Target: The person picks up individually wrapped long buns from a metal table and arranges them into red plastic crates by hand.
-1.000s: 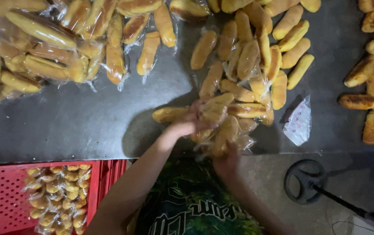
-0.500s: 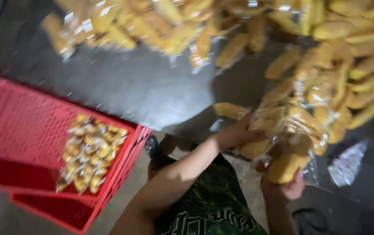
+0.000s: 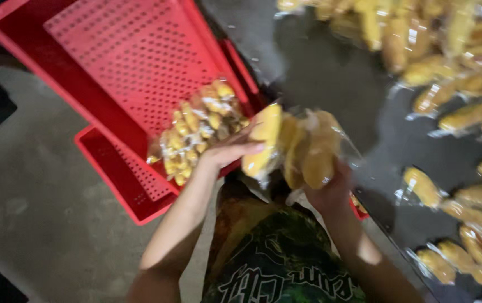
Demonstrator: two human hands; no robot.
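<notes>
Item: clear plastic bag of yellow oblong buns [image 3: 297, 148], being held in the air between both hands, just off the dark table's near-left edge and over the front corner of the red crate.

Left hand [image 3: 231, 150]: lying against the left end of the bag, fingers stretched nearly flat and pressing on the outermost bun; not wrapping round it.

Right hand [image 3: 330, 188]: cupping the bag from underneath at its right side, fingers curling up round the plastic and gripping it.

Red crate [image 3: 123, 73]: perforated plastic, tilting, sitting on top of a second red crate [image 3: 120, 179] of the same kind on the grey floor. A filled bag of small buns [image 3: 196, 132] is lying in its near-right corner, just beside the left hand.

Dark table [image 3: 330, 78]: carrying loose wrapped buns [image 3: 465, 118] along its far and right edges, well apart from the held bag. The picture is blurring with motion, so finer detail cannot be told.
</notes>
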